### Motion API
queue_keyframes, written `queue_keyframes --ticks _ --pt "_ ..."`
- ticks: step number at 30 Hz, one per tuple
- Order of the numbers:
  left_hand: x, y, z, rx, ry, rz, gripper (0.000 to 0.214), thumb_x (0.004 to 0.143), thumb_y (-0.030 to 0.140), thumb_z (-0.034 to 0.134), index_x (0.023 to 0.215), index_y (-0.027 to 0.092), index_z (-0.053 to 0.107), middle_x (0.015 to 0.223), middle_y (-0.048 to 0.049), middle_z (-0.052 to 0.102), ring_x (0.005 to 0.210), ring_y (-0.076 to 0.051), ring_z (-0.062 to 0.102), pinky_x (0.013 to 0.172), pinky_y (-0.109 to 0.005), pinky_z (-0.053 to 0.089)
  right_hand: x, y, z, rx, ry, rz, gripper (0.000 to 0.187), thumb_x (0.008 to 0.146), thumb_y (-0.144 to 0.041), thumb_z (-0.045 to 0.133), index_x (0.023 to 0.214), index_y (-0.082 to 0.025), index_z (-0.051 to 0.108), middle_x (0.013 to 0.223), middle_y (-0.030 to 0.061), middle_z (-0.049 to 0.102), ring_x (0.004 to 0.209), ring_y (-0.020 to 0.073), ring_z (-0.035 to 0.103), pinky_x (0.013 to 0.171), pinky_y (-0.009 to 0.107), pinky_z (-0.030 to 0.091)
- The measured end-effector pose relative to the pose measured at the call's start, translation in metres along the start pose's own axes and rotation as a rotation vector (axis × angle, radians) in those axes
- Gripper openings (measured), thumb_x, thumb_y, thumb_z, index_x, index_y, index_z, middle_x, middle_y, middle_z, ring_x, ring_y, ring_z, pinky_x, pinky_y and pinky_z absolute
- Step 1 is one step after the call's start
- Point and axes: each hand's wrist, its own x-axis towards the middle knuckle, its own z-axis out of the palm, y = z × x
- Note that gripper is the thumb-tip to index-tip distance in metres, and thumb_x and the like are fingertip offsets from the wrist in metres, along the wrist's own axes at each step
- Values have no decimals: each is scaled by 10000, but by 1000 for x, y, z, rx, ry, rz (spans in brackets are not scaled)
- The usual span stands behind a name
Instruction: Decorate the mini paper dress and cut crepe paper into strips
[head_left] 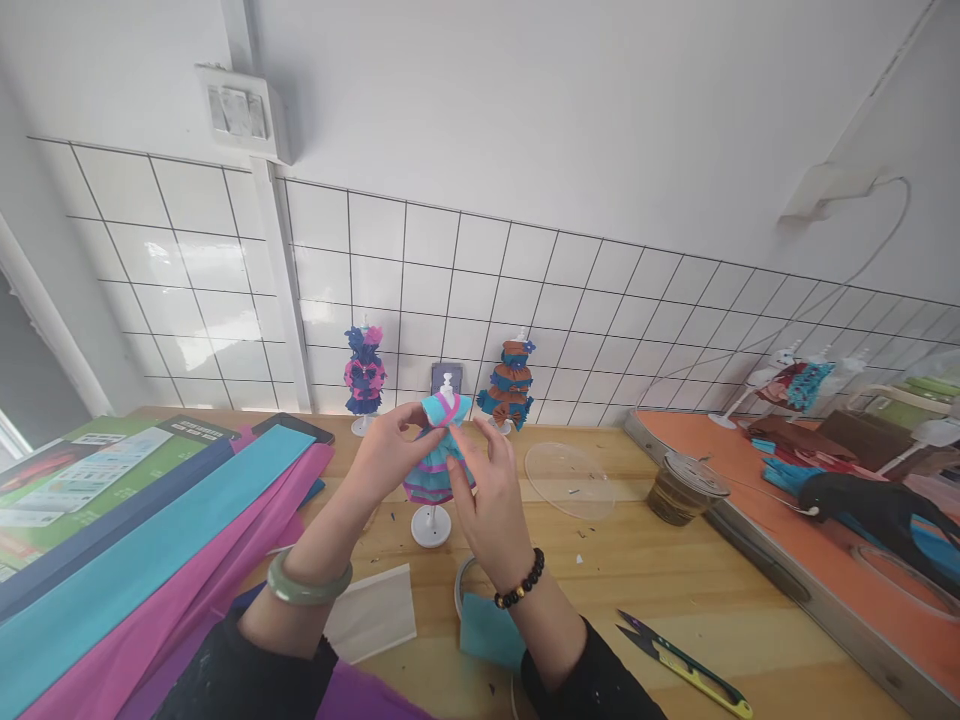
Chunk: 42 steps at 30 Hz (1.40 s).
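Observation:
A small blue dress (427,455) with pink-purple bands sits on a white miniature dress form (430,525) with a round base. My left hand (391,445) pinches the dress at its upper left, thumb across the front near the crossed pink strips. From the other side, my right hand (491,485) holds the dress, fingers bent against its right edge. Whatever lies between the right fingertips is too small to make out. Below my hands lie a white folded sheet (375,610) and a light blue piece (487,632), partly over a ring-shaped object.
Two dressed forms, one navy and pink (365,375), one brown and teal (514,385), stand by the wall. Long blue and pink sheets (225,520) lie left. On the right are thread snips (682,665), a clear lid (570,480), a plastic cup (684,490) and an orange raised surface (690,440).

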Motion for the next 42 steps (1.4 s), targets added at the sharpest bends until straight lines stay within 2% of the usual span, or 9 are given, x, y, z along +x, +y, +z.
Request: queue_keyframes --ticks 6,13,21,27,31,37,42 --pt "1 -2 -5 16 -22 3 266 749 435 564 910 238 640 926 -2 665 892 -196 576 889 -354 398 -2 0 3 -102 -48 -33 412 893 -190 372 1290 -246 464 1336 123 372 1241 268 333 955 490 372" --pt "2 -4 -9 -1 -72 23 293 737 453 575 903 219 636 913 -26 666 896 -207 575 898 -376 404 -2 0 5 -143 -68 -40 437 893 -175 361 1322 -227 421 1322 135 399 1236 267 343 957 491 368" --pt "4 -13 -16 -128 -121 -7 366 701 423 614 996 208 639 965 -53 671 924 -243 589 823 -376 470 -4 -5 9 -143 -78 -112 431 889 -170 364 1307 -245 435 1307 128 421 1214 261 367 942 498 377" --pt "3 -10 -16 -141 -143 -1 372 714 381 614 1045 212 627 1001 -51 664 961 -238 583 826 -358 469 -5 -3 11 -154 -117 -92 425 893 -186 368 1312 -223 432 1305 139 419 1213 262 365 950 495 371" --pt "3 -9 -15 -142 -127 -10 343 711 379 613 1010 211 634 1026 -50 661 963 -225 587 826 -341 463 -5 -3 12 -153 -116 -101 424 891 -191 375 1310 -220 432 1291 144 437 1199 265 383 934 509 382" --pt "3 -9 -14 -126 -131 -14 357 708 383 603 1016 203 632 978 -59 673 952 -227 590 874 -392 439 -6 -4 12 -171 -111 -106 416 882 -193 396 1292 -214 457 1276 150 449 1187 271 396 929 510 389" --pt "4 -11 -16 -133 -186 40 337 747 338 572 1059 218 615 1047 -51 655 984 -212 581 940 -400 394 -7 -2 14 -167 -126 -92 419 885 -203 394 1300 -215 450 1276 151 444 1182 273 396 932 506 385"
